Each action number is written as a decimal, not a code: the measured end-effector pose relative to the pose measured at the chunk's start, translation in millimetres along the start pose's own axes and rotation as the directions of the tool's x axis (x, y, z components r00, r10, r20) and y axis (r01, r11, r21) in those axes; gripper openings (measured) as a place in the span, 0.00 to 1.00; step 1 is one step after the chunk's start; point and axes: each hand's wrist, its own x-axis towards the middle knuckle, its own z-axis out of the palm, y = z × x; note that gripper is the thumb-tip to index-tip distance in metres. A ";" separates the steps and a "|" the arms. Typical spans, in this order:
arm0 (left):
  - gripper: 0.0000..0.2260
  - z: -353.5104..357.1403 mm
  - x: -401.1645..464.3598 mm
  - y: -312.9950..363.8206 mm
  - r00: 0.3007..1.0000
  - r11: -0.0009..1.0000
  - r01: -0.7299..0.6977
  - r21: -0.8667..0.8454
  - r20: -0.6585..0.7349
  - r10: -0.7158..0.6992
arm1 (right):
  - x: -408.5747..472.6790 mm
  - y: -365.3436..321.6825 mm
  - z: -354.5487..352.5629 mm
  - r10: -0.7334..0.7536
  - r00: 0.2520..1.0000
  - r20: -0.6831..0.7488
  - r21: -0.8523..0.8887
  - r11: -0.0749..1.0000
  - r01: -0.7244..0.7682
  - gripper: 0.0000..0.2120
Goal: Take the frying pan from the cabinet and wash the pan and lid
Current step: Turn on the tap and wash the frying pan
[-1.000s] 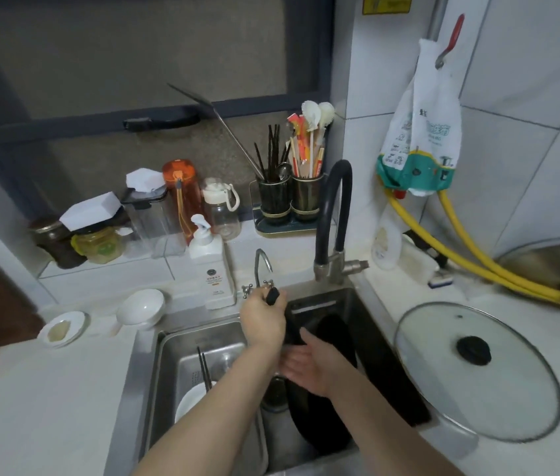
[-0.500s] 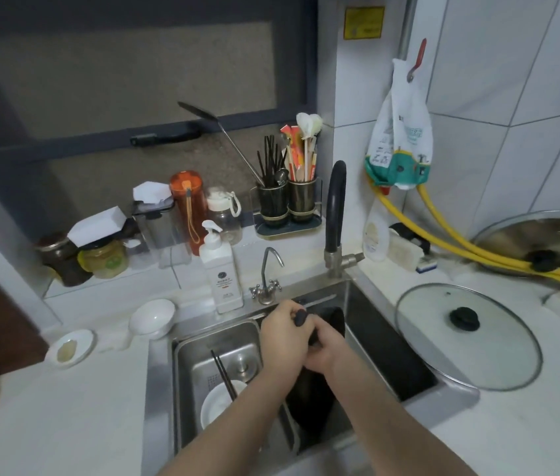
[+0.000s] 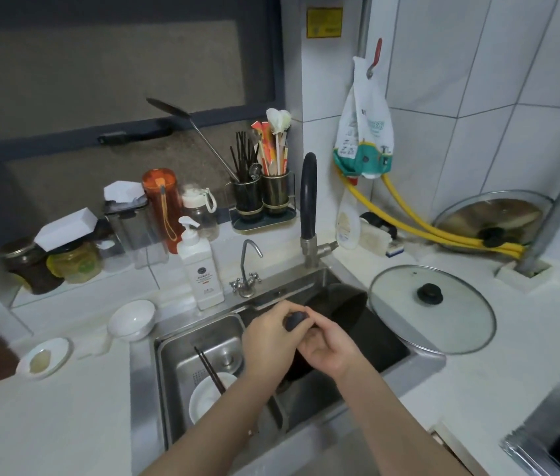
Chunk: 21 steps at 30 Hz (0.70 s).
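Observation:
The black frying pan (image 3: 343, 309) stands tilted in the right basin of the steel sink (image 3: 422, 362). My left hand (image 3: 273, 341) grips its dark handle, whose end pokes out above my fist. My right hand (image 3: 328, 348) is curled against the handle just right of the left hand, and both hide the pan's near part. The glass lid (image 3: 457, 324) with a black knob lies flat on the white counter right of the sink, its edge overhanging the basin.
The left basin holds a white bowl (image 3: 204, 398) with dark chopsticks (image 3: 209, 369). A black faucet (image 3: 307, 201), a small tap (image 3: 249, 266) and a soap dispenser (image 3: 201, 269) stand behind the sink. A white bowl (image 3: 131, 317) and saucer (image 3: 43, 357) sit left. Yellow hoses (image 3: 419, 225) and another lid (image 3: 491, 218) lie at the right.
My right hand has left the pan's inside and come up beside the left hand at the handle. The pan now leans towards the basin's far right.

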 end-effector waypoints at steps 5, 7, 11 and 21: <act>0.06 -0.6 -7.7 -5.7 0.998 0.998 -0.039 -0.051 0.039 0.041 | -6.7 3.1 -5.5 0.024 1.000 0.009 -0.068 0.997 -0.023 0.10; 0.03 -0.6 -8.6 -6.2 0.997 0.994 -0.043 -0.095 0.062 0.049 | -7.0 2.9 -7.5 0.052 0.999 0.015 -0.073 0.996 -0.051 0.12; 0.11 1.1 -0.8 -14.4 0.985 0.905 0.152 -0.398 0.142 -0.103 | -4.5 3.0 -16.6 0.117 0.993 -0.006 -0.086 0.989 -0.117 0.11; 0.21 69.3 12.0 -32.7 0.646 0.465 0.760 -0.455 0.604 -0.466 | -32.2 -26.2 -48.0 0.045 0.951 -0.306 -0.364 0.918 -0.160 0.07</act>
